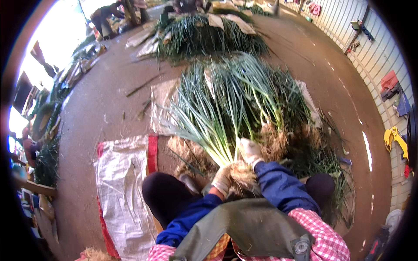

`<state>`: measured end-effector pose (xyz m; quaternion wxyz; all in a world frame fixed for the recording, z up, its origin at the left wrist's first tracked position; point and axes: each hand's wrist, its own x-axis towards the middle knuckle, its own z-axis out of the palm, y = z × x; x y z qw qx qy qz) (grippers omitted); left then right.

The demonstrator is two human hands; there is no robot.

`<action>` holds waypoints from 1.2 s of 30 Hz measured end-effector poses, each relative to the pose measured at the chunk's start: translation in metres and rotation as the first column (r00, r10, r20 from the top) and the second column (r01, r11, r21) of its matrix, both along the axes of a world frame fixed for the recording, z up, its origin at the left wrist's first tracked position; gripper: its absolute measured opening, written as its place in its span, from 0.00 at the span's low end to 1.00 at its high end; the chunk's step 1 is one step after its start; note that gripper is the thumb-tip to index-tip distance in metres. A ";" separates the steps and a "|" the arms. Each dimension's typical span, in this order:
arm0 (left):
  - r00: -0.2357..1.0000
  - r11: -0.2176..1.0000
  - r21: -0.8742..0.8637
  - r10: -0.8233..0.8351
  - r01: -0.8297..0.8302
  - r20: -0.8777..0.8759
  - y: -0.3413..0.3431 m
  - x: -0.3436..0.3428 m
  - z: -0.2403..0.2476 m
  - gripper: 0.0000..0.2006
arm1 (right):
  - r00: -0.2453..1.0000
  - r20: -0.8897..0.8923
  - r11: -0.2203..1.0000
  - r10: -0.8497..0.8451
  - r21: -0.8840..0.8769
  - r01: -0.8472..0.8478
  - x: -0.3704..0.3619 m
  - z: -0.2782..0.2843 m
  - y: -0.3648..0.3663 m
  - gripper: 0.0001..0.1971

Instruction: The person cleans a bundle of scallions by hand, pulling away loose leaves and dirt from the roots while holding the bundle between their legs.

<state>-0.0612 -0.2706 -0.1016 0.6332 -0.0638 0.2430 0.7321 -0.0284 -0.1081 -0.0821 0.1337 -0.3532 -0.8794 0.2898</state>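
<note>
A bunch of green onions (217,141) fans out in front of me, its leaves pointing away and its tangled roots (244,175) close to my lap. My left hand (222,181), in a pale glove, is closed round the white bases just beside the roots. On the right side of the same bunch, my right hand (249,152), gloved too, is closed at the pale stem of a green onion. Its fingertips are partly hidden. Behind and to the right lies a large heap of green onions (261,87), with brown roots toward me.
A white woven sack (122,187) with red edges lies flat at my left. Another heap of green onions (204,37) lies farther off, with people beyond. More greens line the left edge. A yellow tool (395,141) hangs by the right wall.
</note>
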 end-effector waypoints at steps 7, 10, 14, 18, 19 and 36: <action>0.995 0.994 -0.103 0.051 -0.042 0.081 0.009 -0.006 -0.032 0.09 | 0.983 -0.125 0.661 0.136 -0.727 -0.184 -0.016 -0.014 0.024 0.20; 0.997 0.994 -0.101 0.053 -0.048 0.049 0.014 -0.002 -0.032 0.08 | 0.987 -0.060 0.644 0.150 -0.752 -0.143 -0.013 -0.022 0.040 0.20; 0.994 0.974 -0.205 0.084 -0.096 -0.066 0.013 0.005 -0.018 0.06 | 0.968 0.203 0.861 0.149 -0.508 -0.026 -0.019 -0.024 0.035 0.20; 0.988 0.937 -0.326 0.091 -0.128 -0.127 0.019 0.007 -0.013 0.05 | 0.893 0.420 0.944 0.165 -0.329 -0.020 -0.025 -0.017 0.031 0.26; 0.980 0.936 -0.328 0.064 -0.124 -0.188 0.020 0.001 -0.036 0.07 | 0.950 0.209 0.905 0.234 -0.403 -0.135 -0.027 -0.030 0.037 0.23; 1.000 0.967 -0.255 0.002 0.000 0.008 -0.009 0.003 0.040 0.14 | 0.971 -0.174 0.820 0.163 -0.524 -0.231 0.000 0.011 0.003 0.16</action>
